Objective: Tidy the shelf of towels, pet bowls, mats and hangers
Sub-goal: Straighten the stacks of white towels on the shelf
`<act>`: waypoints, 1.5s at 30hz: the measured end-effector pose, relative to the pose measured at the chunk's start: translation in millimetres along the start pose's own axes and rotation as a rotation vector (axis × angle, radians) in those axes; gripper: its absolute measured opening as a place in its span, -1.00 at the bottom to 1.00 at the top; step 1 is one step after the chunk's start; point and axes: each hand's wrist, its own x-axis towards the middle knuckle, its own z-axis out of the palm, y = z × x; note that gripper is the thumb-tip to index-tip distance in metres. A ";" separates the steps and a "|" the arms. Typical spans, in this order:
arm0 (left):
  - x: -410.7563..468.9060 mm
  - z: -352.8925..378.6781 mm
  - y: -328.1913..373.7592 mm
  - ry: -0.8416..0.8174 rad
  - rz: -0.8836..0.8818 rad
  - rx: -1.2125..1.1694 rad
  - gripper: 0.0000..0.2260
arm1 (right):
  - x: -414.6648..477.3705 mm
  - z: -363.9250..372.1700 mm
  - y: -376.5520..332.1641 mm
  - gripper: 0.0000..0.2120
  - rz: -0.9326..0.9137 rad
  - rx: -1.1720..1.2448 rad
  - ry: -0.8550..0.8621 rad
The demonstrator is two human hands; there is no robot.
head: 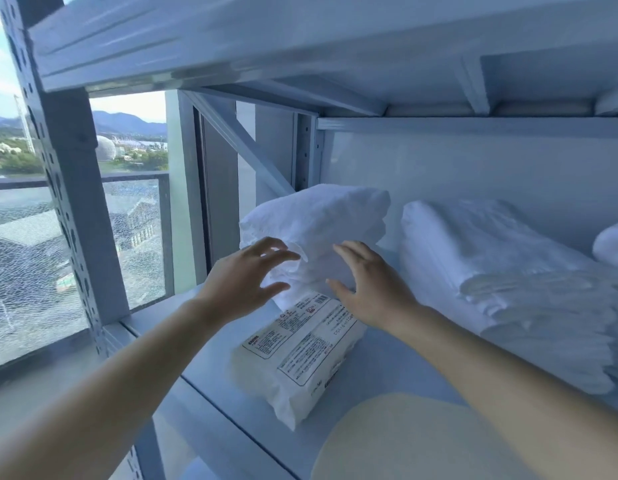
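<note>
Both hands reach for the loosely folded white towel bundle (pixel 318 216), which leans on the far end of the white plastic-wrapped pack with a printed label (pixel 293 355), the pack lying flat on the pale grey metal shelf (pixel 210 362). The left hand (pixel 245 275) hovers over the pack's far left corner and the right hand (pixel 369 292) over its far right corner, one on each side of the bundle's near face. Each grip is apart, fingers spread and holding nothing; whether any fingertip touches the cloth cannot be told. The step in hand looks like taking up this bundle to square it. The next move would call for closing both grips on its sides together, since the folds look slack and could spill. Right of the pack lies a neater stack of folded white towels (pixel 491 258); just in front of the pack sits a pale yellow round thing (pixel 404 438), of unclear kind.
</note>
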 end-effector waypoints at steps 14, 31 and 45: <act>44.9 -18.6 133.3 0.033 0.167 -0.058 -0.58 | -70.4 -101.8 49.1 -0.48 0.057 -0.163 0.152; 72.9 41.0 255.2 -0.046 0.217 -0.110 -0.24 | -169.8 -142.1 142.4 -0.20 0.144 -0.224 0.010; 72.8 40.4 218.0 0.008 0.251 -0.143 -0.38 | -151.9 -100.5 118.9 -0.22 0.148 -0.336 0.151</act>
